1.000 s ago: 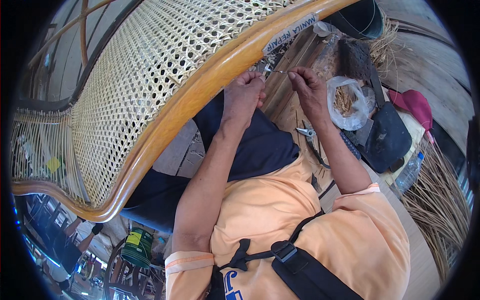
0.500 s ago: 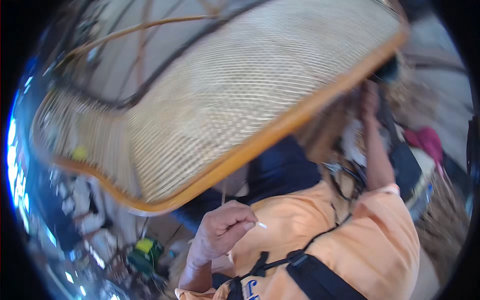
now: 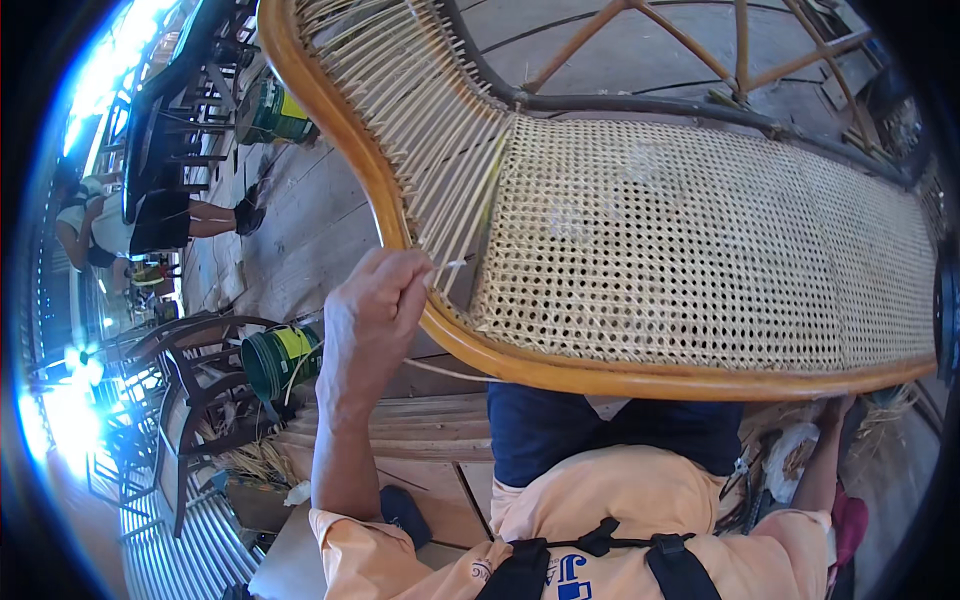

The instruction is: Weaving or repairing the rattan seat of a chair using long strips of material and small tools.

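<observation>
Left hand (image 3: 375, 300) pinches a small pale piece (image 3: 458, 262) at the frame's (image 3: 620, 378) left bend, by open strands (image 3: 440, 175); cane panel (image 3: 700, 250) lies right of them. Right hand (image 3: 836, 408) under frame, grip can't tell. Likely strand work; next move calls for precise fingertips.

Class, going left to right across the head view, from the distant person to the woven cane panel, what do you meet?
Distant person → lower green bucket → left hand → small white piece by its fingertips → woven cane panel.

Furniture workshop, partly woven cane panel (image 3: 690, 250), dark chair frames (image 3: 178, 405), loose strips (image 3: 255, 461)
</observation>
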The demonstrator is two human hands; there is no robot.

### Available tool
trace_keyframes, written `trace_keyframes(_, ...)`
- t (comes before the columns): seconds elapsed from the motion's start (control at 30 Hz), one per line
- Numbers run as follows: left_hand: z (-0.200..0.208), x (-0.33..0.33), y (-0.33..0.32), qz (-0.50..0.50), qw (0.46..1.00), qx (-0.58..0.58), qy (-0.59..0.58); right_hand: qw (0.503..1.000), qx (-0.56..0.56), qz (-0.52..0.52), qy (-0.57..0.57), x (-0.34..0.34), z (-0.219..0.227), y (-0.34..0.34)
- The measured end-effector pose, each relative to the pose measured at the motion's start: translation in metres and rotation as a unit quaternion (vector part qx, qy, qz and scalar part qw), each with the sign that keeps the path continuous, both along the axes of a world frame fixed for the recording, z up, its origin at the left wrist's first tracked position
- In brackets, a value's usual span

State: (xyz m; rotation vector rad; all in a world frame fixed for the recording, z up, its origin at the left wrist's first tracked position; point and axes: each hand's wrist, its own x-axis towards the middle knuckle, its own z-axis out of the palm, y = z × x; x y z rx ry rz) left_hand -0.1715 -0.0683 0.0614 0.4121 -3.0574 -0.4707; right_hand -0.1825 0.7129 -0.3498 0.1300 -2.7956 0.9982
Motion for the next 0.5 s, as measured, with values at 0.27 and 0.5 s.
trace_keyframes(0.27, 0.059, 0.015, -0.139, -0.023, 0.970, -0.046, 0.239, 0.981, 0.088, -0.169, 0.044, -0.004, -0.004, 0.016)
trace_keyframes(0.5, 0.078, 0.005, -0.114, 0.164, 0.965, -0.130, 0.159, 0.964, 0.057, -0.243, 0.087, -0.057, 0.061, -0.086)
